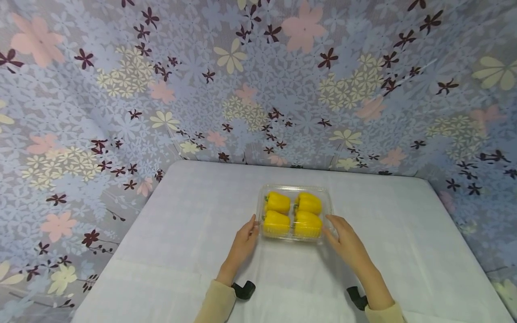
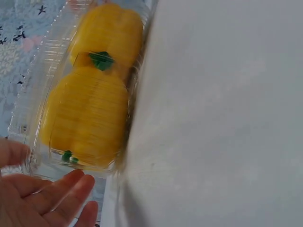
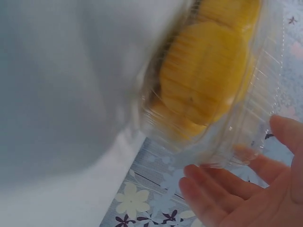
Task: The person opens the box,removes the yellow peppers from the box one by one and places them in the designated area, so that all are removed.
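Note:
A clear plastic clamshell box (image 1: 295, 237) with several yellow bell peppers (image 1: 308, 224) in it is toward the back of the white table. My left hand (image 1: 244, 240) holds its left end, the thumb (image 2: 14, 153) at the rim and the other fingers spread below the corner. At the opposite end my right hand (image 1: 346, 238) grips the rim between thumb (image 3: 286, 132) and forefinger, part of which shows through the plastic. Its remaining fingers (image 3: 208, 189) extend loosely past the corner. Green stems (image 2: 101, 60) show through the plastic in the left wrist view.
A white cloth covers the table (image 1: 194, 215), which reaches back to a flower-patterned curtain (image 1: 250, 89). The curtain also hangs along both sides. Black wrist mounts (image 1: 244, 290) stick out beside the beige sleeves (image 1: 218, 301).

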Tool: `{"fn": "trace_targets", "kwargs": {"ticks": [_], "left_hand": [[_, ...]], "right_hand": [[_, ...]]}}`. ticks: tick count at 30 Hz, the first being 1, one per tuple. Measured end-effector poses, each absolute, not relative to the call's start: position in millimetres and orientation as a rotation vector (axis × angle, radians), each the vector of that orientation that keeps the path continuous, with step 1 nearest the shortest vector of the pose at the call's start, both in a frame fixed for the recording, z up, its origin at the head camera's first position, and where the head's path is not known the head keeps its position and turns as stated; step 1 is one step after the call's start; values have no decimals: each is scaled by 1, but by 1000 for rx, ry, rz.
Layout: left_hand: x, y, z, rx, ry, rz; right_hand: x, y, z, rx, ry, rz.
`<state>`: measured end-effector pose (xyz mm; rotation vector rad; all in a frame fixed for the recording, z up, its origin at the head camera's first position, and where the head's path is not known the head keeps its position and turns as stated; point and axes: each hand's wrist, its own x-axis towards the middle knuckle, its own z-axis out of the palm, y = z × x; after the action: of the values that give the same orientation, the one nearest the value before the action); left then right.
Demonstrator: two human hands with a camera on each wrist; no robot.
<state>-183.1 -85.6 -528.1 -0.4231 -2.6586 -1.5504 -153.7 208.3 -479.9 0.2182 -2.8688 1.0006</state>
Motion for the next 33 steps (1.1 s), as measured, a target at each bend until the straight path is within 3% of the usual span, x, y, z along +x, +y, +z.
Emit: {"fn": "trace_targets", "kwargs": {"ticks": [14, 21, 33], "left_hand": [[-183, -81, -536, -275, -2454, -1828], [-172, -79, -510, -292, -2450, -1896], [-172, -84, -512, -409, -2394, -1857]], "right_hand": [[-146, 207, -498, 308, -2763, 971], [-146, 208, -504, 342, -2703, 943], [-146, 209, -506, 350, -2696, 931]]}}
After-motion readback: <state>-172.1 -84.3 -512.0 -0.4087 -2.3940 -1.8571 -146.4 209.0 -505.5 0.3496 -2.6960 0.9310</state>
